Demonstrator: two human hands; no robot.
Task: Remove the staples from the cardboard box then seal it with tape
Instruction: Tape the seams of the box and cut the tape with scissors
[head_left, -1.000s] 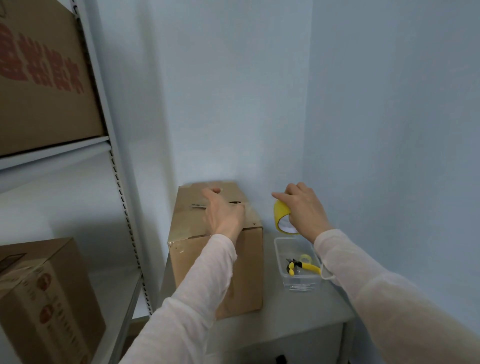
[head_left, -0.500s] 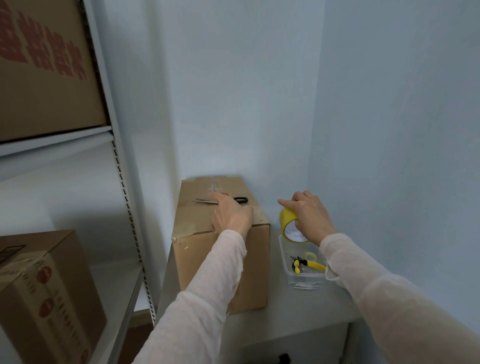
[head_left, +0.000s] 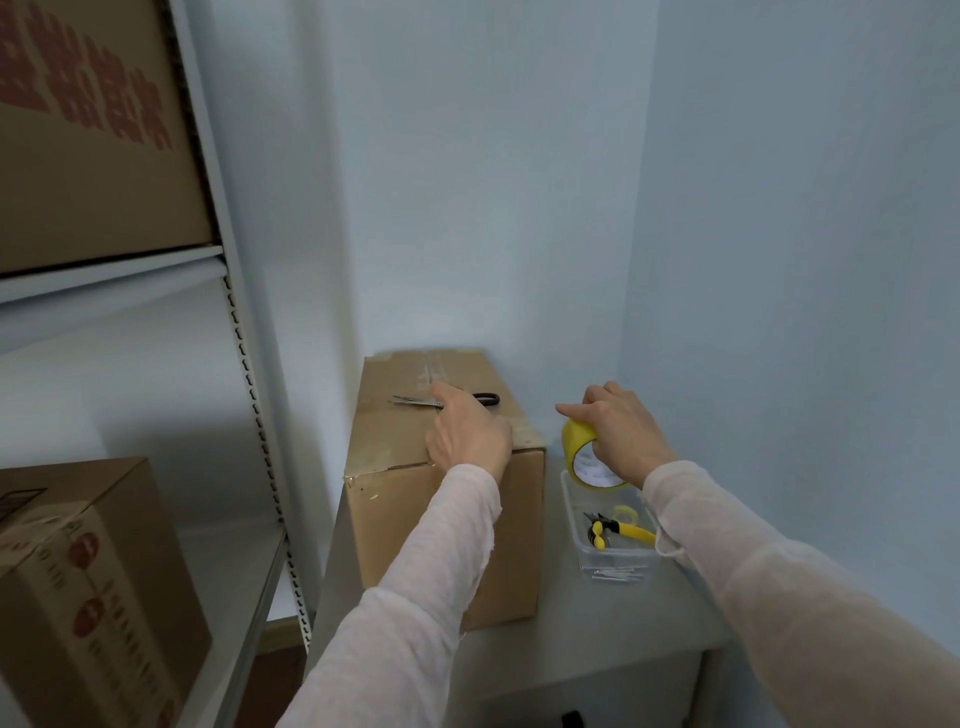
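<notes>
The left hand (head_left: 470, 434) is resting atop the cardboard box (head_left: 395, 519), fingers covering the scissors (head_left: 410, 400), grip unclear; the right hand (head_left: 621, 434) fingers are clamping the tape roll (head_left: 579, 441).

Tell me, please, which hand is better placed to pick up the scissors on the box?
Left: the left hand lies over the scissors on the cardboard box, while the right hand grips the yellow tape roll beside it.
</notes>
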